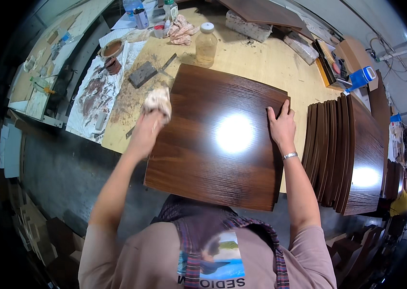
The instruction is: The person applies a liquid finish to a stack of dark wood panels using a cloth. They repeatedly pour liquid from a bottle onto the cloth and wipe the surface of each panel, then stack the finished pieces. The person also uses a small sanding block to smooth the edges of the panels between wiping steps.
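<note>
head view: the left hand [148,129] clenches a crumpled cloth [158,101] at the left edge of a dark wood panel [203,115], which lies rightward of that grip, nearly square; the right hand [283,126] rests unclenched along its opposite edge.

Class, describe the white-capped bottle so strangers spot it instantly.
Find the large dark board in the middle. Just beyond its far edge stands a clear bottle. Unlike the crumpled pinkish cloth on its left, it is upright and has a white cap.
</note>
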`<state>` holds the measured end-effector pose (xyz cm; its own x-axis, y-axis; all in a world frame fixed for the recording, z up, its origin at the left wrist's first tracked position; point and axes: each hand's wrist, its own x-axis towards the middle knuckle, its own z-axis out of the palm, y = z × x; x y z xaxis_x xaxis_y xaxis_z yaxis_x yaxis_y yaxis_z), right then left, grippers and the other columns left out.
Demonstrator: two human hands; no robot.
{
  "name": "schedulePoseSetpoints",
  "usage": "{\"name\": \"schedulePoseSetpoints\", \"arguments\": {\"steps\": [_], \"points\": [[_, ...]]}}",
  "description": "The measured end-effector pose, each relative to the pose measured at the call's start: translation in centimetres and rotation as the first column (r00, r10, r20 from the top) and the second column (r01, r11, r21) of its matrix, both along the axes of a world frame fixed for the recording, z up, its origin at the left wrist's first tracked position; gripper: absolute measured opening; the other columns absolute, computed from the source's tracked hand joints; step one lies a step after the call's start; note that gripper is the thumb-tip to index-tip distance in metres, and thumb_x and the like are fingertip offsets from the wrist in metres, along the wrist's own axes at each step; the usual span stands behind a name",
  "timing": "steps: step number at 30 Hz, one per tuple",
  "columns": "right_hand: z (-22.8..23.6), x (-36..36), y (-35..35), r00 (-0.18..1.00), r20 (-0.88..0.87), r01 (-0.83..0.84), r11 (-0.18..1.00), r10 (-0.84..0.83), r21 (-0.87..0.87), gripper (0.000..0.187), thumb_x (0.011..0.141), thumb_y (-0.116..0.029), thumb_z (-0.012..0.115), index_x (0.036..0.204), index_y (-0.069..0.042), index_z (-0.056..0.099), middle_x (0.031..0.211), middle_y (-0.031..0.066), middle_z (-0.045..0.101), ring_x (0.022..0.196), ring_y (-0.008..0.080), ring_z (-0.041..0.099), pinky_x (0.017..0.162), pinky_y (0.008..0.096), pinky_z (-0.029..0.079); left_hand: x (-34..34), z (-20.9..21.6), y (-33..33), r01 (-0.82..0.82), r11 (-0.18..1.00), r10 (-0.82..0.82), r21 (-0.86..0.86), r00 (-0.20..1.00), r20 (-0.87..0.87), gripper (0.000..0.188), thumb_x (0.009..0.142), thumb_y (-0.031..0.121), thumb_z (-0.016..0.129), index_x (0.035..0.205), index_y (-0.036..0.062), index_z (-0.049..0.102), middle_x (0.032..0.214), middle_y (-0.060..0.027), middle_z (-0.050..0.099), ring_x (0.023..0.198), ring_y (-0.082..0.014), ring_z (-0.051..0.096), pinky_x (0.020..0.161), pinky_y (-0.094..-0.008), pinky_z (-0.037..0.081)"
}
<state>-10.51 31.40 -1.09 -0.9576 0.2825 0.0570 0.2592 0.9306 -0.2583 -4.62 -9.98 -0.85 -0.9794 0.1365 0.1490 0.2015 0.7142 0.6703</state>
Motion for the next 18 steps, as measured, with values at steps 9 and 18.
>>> {"name": "schedulePoseSetpoints", "arguments": {"steps": [9,18], "points": [[1.3,0.3,-0.5,0.998,0.037,0.041,0.999,-0.040,-0.013,0.083,0.095,-0.053,0.055,0.153,0.001,0.030,0.126,0.0333,0.052,0.100,0.0462,0.066,0.085,0.0467,0.056,1.4,7.5,4.5,0.232,0.940,-0.293,0.249,0.924,0.247,0.037,0.103,0.031,0.050,0.123,0.0029,0.064,0.114,-0.0117,0.070,0.107,-0.0252,0.066,0.093,-0.0398,0.051],[1.0,0.1,-0.9,1.000,0.028,0.015,0.998,-0.013,-0.057,0.086,0.093,-0.053,0.056,0.153,0.002,0.030,0.127,0.0334,0.052,0.100,0.0449,0.066,0.086,0.0463,0.056,-11.0,0.0,6.8,0.037,0.904,-0.134,-0.427,0.971,-0.199,0.037,0.096,0.016,0.055,0.132,0.0172,0.063,0.134,-0.0111,0.056,0.128,-0.0304,0.048,0.110,-0.0505,0.035]]}}
